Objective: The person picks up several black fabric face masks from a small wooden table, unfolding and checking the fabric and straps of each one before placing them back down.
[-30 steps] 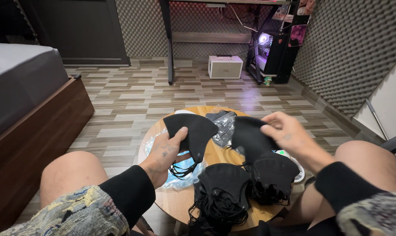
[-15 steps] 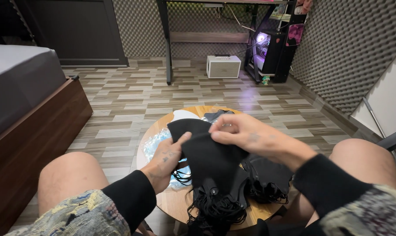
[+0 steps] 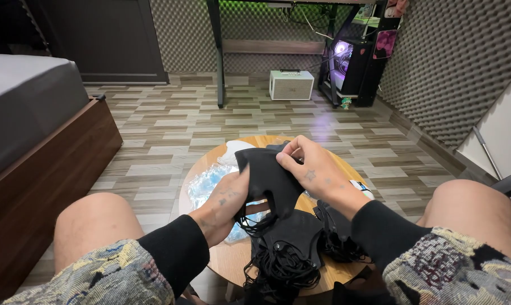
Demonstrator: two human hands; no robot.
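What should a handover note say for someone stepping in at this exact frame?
Left hand: under the lower edge of a black face mask, fingers gripping it.
Right hand: pinching the same mask's upper right edge.
The mask is held just above the round wooden table.
Done: a stack of black masks with tangled ear loops lies at the table's near edge.
Left: the held mask is not yet on that stack. Clear plastic wrapping lies on the table's left side; whether more masks remain is unclear.

Left hand lies palm-up, fingers curled in a loose grip; right hand reaches across, fingertips pinched together; both forearms wear black sleeves.
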